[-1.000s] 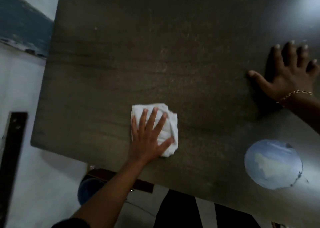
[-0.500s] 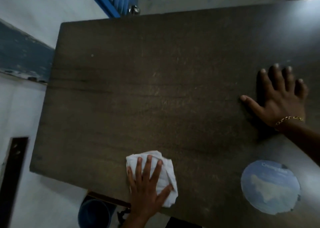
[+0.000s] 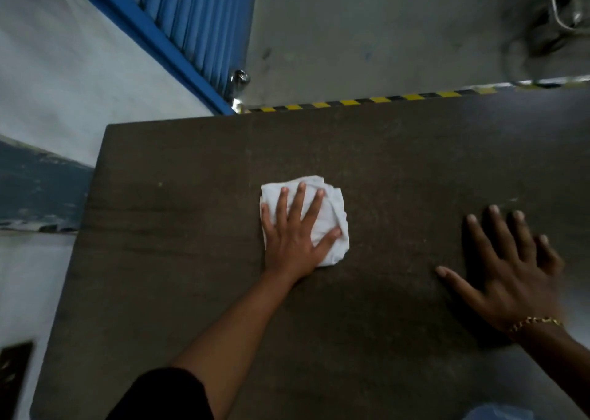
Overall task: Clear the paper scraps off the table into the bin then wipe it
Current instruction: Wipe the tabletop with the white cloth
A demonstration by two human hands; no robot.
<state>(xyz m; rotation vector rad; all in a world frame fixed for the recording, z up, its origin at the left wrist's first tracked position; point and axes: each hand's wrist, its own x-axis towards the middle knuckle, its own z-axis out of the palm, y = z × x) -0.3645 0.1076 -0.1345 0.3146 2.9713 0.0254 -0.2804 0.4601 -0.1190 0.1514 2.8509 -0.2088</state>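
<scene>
A white folded cloth lies near the middle of the dark wooden table. My left hand presses flat on the cloth with its fingers spread over it. My right hand rests flat on the bare tabletop to the right, fingers apart, with a gold bracelet at the wrist. No paper scraps show on the table, and the bin is out of view.
A blue ribbed panel leans at the far left behind the table. Yellow-and-black hazard tape runs along the floor past the far edge. A pale blue round sticker sits at the table's near right edge.
My left hand has pushed the cloth from the near edge out toward the middle of the table. The view has tilted up, hiding the bin. My right hand stays flat on the table.
</scene>
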